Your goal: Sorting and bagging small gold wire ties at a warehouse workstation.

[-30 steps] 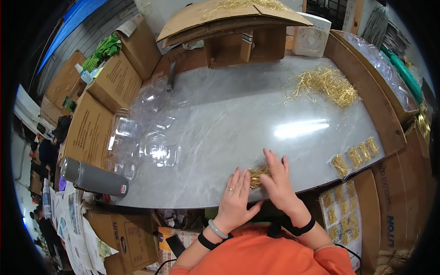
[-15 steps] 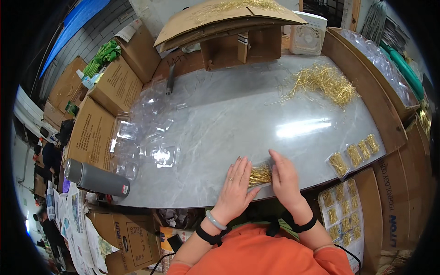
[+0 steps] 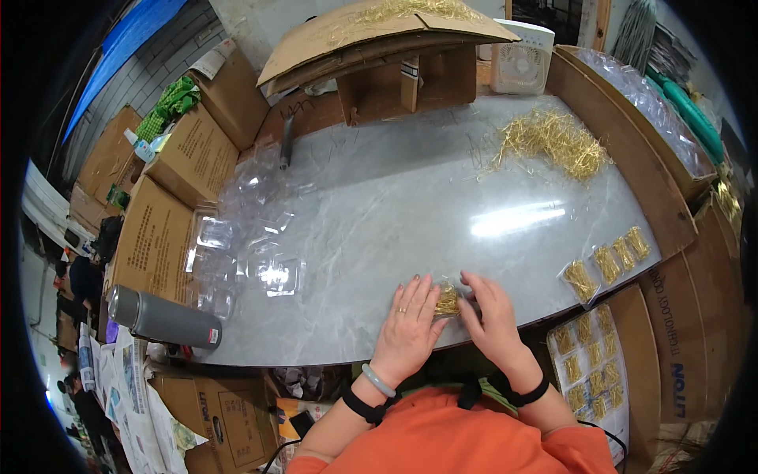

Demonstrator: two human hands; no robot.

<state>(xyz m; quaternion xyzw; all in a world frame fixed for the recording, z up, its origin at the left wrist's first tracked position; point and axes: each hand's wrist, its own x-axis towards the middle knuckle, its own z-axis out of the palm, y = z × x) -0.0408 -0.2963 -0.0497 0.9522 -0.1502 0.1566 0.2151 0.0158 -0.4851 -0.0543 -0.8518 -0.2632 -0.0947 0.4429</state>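
Observation:
At the near edge of the table, a small clear plastic case (image 3: 447, 302) filled with thin gold wire pieces lies between my hands. My left hand (image 3: 408, 317) rests along its left side, fingers stretched out and close together. On the other side is my right hand (image 3: 491, 314), fingers extended and thumb beside the case. Part of the case is hidden by my hands. Farther off, a loose heap of gold wire pieces (image 3: 557, 144) lies at the back right. Several filled cases (image 3: 580, 281) stand in a row near the right edge.
Empty clear plastic cases (image 3: 268, 268) are scattered on the left of the grey table (image 3: 379, 213). A grey bottle (image 3: 164, 317) lies at the left edge. Cardboard boxes (image 3: 154, 241) line that side; a white fan (image 3: 521, 59) stands behind. More filled cases (image 3: 588, 363) sit lower right.
My right hand has shifted, its thumb now bent in toward the case. Less of the gold wire shows between my hands. The whole view has moved slightly.

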